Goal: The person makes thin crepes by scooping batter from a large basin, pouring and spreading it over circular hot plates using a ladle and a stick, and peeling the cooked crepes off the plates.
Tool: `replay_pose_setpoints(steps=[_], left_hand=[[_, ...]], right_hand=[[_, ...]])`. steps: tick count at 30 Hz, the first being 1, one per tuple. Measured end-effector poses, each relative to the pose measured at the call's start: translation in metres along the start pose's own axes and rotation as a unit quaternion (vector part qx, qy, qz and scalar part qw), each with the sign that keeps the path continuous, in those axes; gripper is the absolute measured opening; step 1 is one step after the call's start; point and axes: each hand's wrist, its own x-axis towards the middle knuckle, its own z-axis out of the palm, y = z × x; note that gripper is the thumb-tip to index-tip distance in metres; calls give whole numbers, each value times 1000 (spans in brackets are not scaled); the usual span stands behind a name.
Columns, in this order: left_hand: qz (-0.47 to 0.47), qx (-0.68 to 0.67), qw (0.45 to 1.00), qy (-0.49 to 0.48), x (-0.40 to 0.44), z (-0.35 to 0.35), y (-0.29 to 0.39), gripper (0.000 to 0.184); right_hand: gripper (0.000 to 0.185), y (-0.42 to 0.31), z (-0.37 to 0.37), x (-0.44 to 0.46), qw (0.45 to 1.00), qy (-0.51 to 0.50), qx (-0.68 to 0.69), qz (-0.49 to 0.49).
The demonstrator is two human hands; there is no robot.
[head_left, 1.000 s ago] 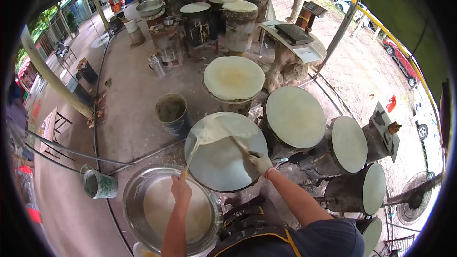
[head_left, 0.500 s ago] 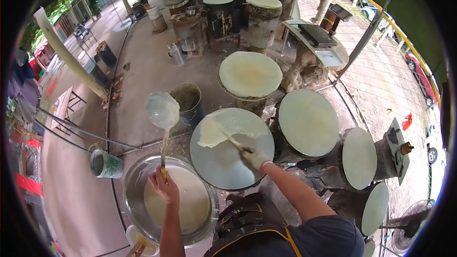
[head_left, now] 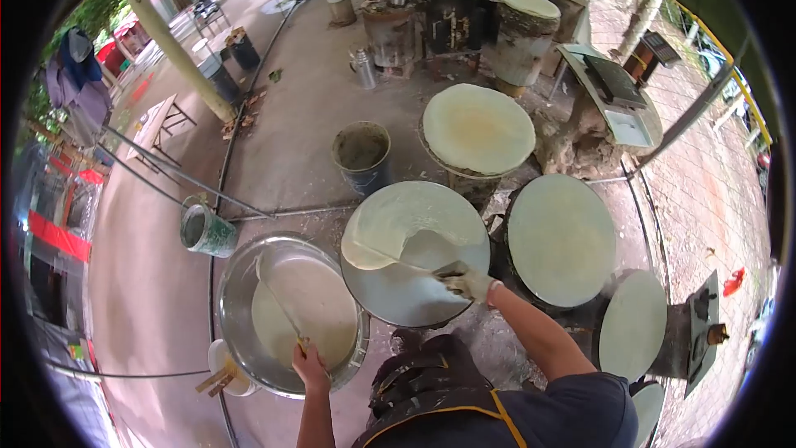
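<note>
One round grey metal griddle [head_left: 398, 303] stands before the wearer. Wet cream-coloured batter [head_left: 373, 236] covers its far and left parts; grey surface shows on the near part. I read the right hand [head_left: 468, 284], in an off-white glove, above the griddle's right part, fingers clamped on a slim pale spreading stick [head_left: 394, 258] that points left across the batter. The bare left hand [head_left: 311, 365] has its fingers closed around the handle of a long-handled ladle [head_left: 282, 311], which reaches into a wide silver metal basin [head_left: 236, 307] of pale liquid; I cannot tell the ladle's bowl outline.

Clearances: on my feed, the basin's right rim meets the griddle's left edge; contact cannot be told. The widest open room is pale concrete floor [head_left: 149, 282], left of the basin.

Count: one stick, one ladle, one basin. Three buckets: a dark round bucket [head_left: 365, 178] beyond the griddle, a green-and-white bucket [head_left: 214, 236] and a small white bucket [head_left: 240, 382] beside the basin. Four pale-topped round griddles [head_left: 562, 241] neighbour mine: one beyond, three rightward.
</note>
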Motion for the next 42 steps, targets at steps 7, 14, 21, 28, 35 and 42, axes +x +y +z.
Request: replay_pose_setpoints(steps=[7,14,21,28,35,42], left_hand=[[-114,-101,986,73,-48,-39,-30,14],[-147,-159,973,86,-83,-45,-30,15],[-165,-202,963,72,-98,-32,-22,15],[-170,-212,960,62,-114,-28,-36,16],[-161,-236,958,6,-126,-38,-33,16],[-187,-255,946,-63,-98,-80,-34,17]], right_hand=[[24,-7,-34,63,964,-41,-262,-21],[26,-20,-54,23,999,-14,-23,20],[23,-52,-34,-19,974,-68,-141,164],[21,-34,-67,22,992,115,57,-18],[19,3,-74,0,995,8,-62,71],[24,21,-14,-63,995,-23,-29,90]])
